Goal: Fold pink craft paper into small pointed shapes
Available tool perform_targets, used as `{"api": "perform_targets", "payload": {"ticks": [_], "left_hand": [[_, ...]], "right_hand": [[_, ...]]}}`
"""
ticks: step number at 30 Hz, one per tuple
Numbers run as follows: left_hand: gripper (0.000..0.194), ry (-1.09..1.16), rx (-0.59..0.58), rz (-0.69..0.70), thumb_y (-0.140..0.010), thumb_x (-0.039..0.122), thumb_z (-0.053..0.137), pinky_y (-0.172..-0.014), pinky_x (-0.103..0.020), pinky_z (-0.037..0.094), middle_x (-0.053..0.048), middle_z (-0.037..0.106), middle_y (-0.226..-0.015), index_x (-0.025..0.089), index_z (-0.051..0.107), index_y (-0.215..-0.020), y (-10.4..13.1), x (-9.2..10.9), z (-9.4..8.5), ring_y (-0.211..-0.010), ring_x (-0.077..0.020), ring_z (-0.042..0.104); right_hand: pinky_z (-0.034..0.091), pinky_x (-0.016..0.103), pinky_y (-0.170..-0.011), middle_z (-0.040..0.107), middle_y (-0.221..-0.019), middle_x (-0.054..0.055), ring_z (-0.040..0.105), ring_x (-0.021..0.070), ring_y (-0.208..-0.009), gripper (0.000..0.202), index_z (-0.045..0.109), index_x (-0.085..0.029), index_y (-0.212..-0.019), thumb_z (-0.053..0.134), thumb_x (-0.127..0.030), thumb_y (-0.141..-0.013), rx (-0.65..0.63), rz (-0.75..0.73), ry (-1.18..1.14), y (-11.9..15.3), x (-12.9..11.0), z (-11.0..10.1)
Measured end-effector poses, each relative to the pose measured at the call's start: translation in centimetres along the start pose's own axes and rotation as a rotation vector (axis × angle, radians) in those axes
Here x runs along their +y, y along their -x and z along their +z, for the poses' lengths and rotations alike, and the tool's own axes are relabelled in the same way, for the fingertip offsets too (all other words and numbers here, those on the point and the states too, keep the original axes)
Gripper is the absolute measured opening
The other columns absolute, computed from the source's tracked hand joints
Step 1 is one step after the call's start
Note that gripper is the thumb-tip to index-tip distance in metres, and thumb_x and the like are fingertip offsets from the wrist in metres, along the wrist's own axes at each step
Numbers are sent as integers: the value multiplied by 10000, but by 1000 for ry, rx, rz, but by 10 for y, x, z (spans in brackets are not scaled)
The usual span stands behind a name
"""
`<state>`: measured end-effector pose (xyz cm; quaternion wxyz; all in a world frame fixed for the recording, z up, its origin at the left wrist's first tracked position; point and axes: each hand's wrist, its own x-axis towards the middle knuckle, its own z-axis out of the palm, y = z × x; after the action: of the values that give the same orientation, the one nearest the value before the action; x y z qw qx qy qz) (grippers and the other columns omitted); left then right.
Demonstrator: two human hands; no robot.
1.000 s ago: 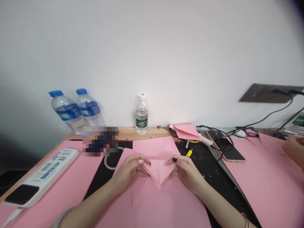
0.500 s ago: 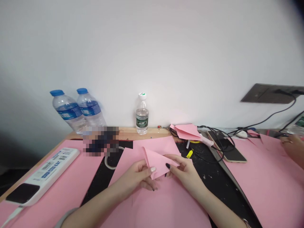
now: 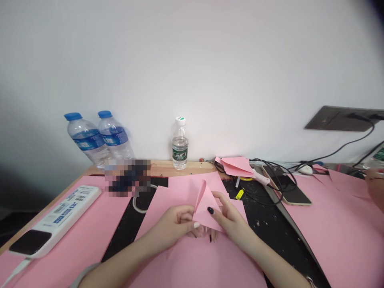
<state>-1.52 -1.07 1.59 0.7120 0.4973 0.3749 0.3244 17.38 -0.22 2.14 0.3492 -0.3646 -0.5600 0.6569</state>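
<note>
A small folded piece of pink paper (image 3: pixel 207 208) is held up in front of me, its fold rounded and standing upward. My right hand (image 3: pixel 232 222) is closed on its right side, thumb on the near face and fingers behind. At its lower left corner, my left hand (image 3: pixel 180 224) pinches the paper between thumb and fingers. Some fingertips of both hands are hidden behind it. Beneath my hands lie large pink sheets (image 3: pixel 195 260) on a black mat (image 3: pixel 270 232).
A power bank (image 3: pixel 57 220) rests at left, before two blue-capped bottles (image 3: pixel 90 140). A small water bottle (image 3: pixel 180 148) stands by the wall. Right of my hands are folded pink paper (image 3: pixel 238 165), cables, a phone (image 3: pixel 288 186) and another person's hand (image 3: pixel 375 184).
The folded paper has turned so its fold points more upward, and the left hand has shifted slightly right along its lower edge. The other person's hand has moved right.
</note>
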Motion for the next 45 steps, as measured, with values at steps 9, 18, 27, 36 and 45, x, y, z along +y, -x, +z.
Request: {"api": "perform_targets", "payload": {"ticks": [9, 18, 27, 36, 45], "left_hand": [[261, 45, 100, 37, -808, 308, 598, -819, -346, 484, -71, 711, -933, 165, 661, -1017, -3, -3, -5, -857, -206, 657], [239, -38, 100, 35, -794, 302, 615, -784, -320, 514, -40, 705, -928, 182, 693, -986, -1, -3, -7, -821, -182, 648], [184, -8, 258, 17, -701, 286, 699, -709, -310, 516, -54, 714, -781, 134, 679, -804, -3, 2, 0, -742, -198, 655], [372, 352, 89, 11, -780, 306, 654, -917, -390, 424, -104, 682, -1028, 158, 619, -1119, -3, -2, 5, -959, -229, 625], [522, 441, -23, -241, -767, 355, 640, -812, -435, 490, -154, 562, -1236, 195, 505, -1244, 2, 0, 7, -1035, -302, 595]], "right_hand": [[519, 304, -493, 611, -659, 1, 575, 162, -485, 711, -36, -232, -1441, 423, -344, -909, 4, -4, 158, 4, 0, 1], [424, 361, -935, 427, -1302, 99, 386, 235, -1235, 396, 428, -256, -1264, 499, -273, -876, 103, -262, 571, 5, -5, -8], [284, 375, -1033, 358, -1281, 93, 274, 259, -1281, 102, 596, -185, -691, 671, -231, -743, 217, -289, 707, 4, -11, -7], [425, 307, -766, 553, -827, 40, 546, 184, -805, 278, 431, -197, -593, 595, -292, -797, 340, -230, 444, -5, -9, -9], [401, 246, -603, 525, -731, 12, 482, 151, -664, 233, 488, -198, -725, 441, -349, -896, 367, -250, 356, -3, -5, -7]]}}
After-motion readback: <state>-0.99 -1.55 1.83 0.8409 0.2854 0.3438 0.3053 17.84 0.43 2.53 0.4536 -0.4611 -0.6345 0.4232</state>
